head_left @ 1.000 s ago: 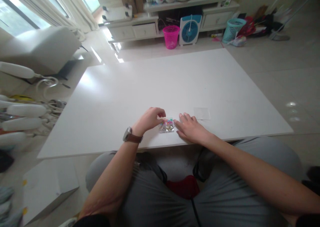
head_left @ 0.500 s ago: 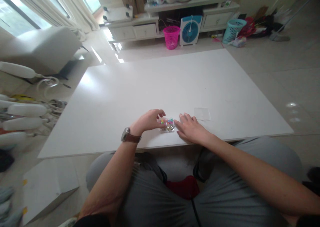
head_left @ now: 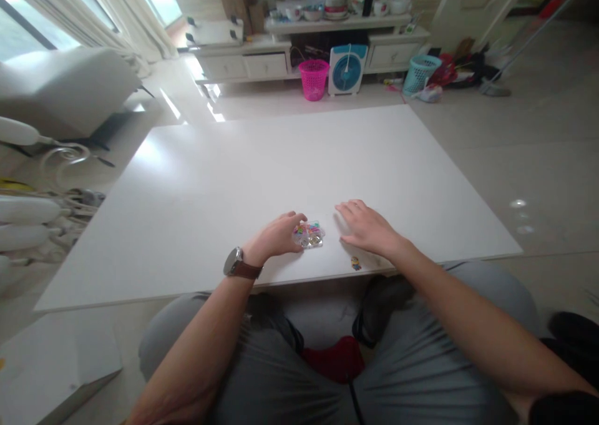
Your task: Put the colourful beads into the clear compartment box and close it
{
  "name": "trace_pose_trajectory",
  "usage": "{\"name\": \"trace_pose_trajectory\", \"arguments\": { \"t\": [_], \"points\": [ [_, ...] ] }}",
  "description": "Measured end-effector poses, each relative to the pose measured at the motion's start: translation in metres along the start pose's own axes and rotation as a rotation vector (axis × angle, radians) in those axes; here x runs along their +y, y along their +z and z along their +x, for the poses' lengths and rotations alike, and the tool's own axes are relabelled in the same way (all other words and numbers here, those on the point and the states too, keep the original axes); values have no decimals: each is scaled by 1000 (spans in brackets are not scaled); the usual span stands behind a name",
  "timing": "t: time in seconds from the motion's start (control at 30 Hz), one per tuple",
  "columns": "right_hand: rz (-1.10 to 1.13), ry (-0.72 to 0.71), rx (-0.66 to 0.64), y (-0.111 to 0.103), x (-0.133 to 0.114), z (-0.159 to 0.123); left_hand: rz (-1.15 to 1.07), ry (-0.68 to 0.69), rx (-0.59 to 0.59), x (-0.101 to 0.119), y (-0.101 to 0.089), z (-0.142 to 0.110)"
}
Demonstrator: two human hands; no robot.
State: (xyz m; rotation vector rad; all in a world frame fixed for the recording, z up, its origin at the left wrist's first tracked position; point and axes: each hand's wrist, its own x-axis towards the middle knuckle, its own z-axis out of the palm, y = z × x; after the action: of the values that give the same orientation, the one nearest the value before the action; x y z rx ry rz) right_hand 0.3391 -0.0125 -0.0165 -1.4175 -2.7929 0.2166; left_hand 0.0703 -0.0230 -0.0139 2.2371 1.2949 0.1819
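A small clear plastic box [head_left: 309, 234] with colourful bits and metal rings inside sits near the front edge of the white table [head_left: 281, 156]. My left hand [head_left: 277, 236], with a watch on its wrist, is curled against the box's left side, thumb and fingertips gripping it. My right hand [head_left: 367, 228] lies flat on the table a little to the right of the box, fingers stretched out and apart from it. A tiny yellow and blue piece [head_left: 356, 263] lies on the table below my right hand.
A pink basket [head_left: 313, 78], a blue fan [head_left: 347, 69], a teal basket [head_left: 418, 74] and a white cabinet [head_left: 243, 65] stand past the table. A grey sofa [head_left: 70, 88] is at the left. A white box [head_left: 51, 362] lies on the floor at the lower left.
My right hand slid away from the box to the right and now covers the spot where a flat clear piece lay. The tiny yellow piece has come into view. The camera tilted down.
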Motion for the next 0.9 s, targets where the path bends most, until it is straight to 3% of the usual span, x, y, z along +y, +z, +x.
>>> {"name": "trace_pose_trajectory", "arguments": {
  "t": [0.13,0.3,0.4,0.47,0.6,0.77,0.9],
  "points": [
    [-42,92,-55,-6,30,-2,-2,29,87,6,11,6],
    [-53,80,-69,-7,21,-2,-9,57,150,12,20,11],
    [22,94,7,-17,16,-1,-37,69,188,14,19,11],
    [157,113,154,-28,15,-1,-72,81,236,17,16,10],
    [637,59,416,-44,4,-2,-264,131,281,31,9,8],
    [930,-32,449,-35,-15,1,-521,178,300,39,5,10],
    [993,-64,388,-20,-14,4,-519,167,348,30,3,13]
  ]
}}
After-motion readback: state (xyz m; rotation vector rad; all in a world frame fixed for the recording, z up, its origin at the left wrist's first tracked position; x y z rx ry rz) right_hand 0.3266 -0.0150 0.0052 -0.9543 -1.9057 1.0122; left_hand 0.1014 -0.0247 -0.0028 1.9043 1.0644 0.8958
